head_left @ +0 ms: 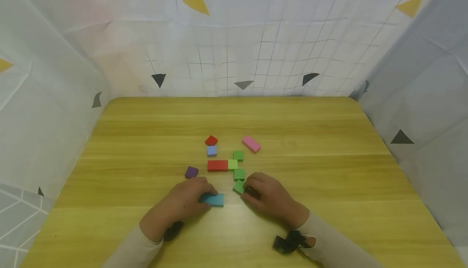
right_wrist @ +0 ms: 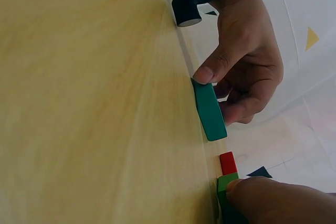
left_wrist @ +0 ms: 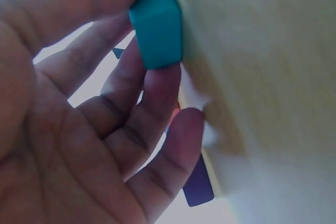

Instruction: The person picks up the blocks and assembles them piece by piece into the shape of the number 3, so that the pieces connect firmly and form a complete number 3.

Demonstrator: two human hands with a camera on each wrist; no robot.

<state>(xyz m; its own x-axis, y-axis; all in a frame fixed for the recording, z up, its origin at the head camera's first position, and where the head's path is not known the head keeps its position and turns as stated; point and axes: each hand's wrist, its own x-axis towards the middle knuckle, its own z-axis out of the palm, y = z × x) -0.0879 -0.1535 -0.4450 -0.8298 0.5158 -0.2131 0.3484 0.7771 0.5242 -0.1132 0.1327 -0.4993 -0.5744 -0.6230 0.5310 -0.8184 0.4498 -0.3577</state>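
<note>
My left hand (head_left: 185, 199) pinches a light blue oblong block (head_left: 217, 200) flat on the table, thumb on the near side and fingers on the far side. In the left wrist view, the end of the blue block (left_wrist: 157, 35) shows between thumb and fingers. To its right, my right hand (head_left: 270, 197) holds a tilted green square block (head_left: 238, 186) at its right side; the fingertips are partly hidden. Just beyond is another green block (head_left: 239, 174), near a light green block (head_left: 232, 165) that touches a red oblong block (head_left: 217, 165). A third green block (head_left: 238, 156) lies behind these.
A purple block (head_left: 191, 172) lies beyond my left hand. Farther back are a small blue block (head_left: 211, 151), a red pointed block (head_left: 211, 140) and a pink oblong block (head_left: 251, 144). The wooden table (head_left: 310, 138) meets a white patterned cloth (head_left: 270, 57) behind.
</note>
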